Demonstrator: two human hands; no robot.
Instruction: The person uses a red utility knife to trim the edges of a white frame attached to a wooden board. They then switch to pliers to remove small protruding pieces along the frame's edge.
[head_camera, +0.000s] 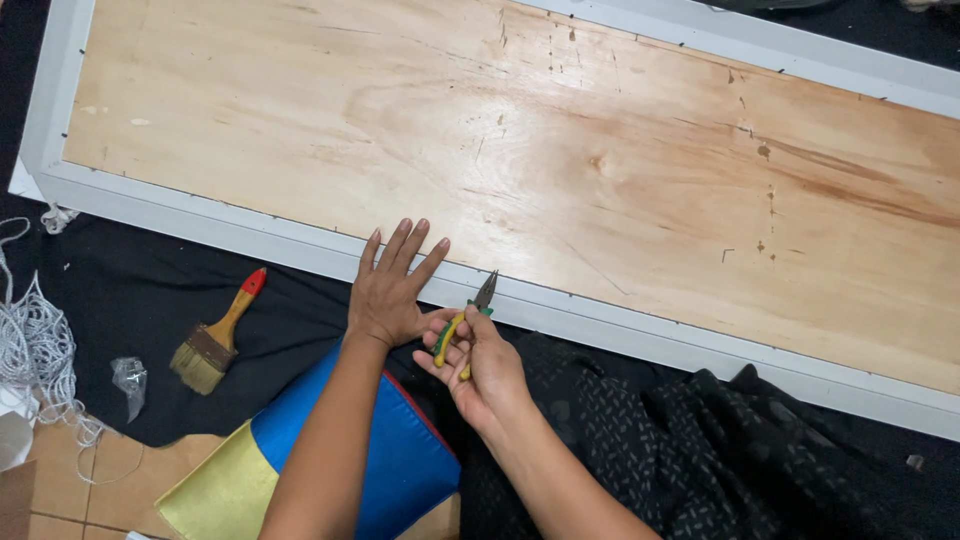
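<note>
I see my right hand (480, 365) wrapped tight around small pliers (468, 320) with yellow and green handles. The tip touches the white frame (560, 315) of the big wooden board (520, 160). My left hand (390, 290) lies flat and open on the frame, just beside the pliers. A paintbrush (215, 335) lies on the black cloth (140, 290), well apart to the left.

head cam, looks steeply down, close
</note>
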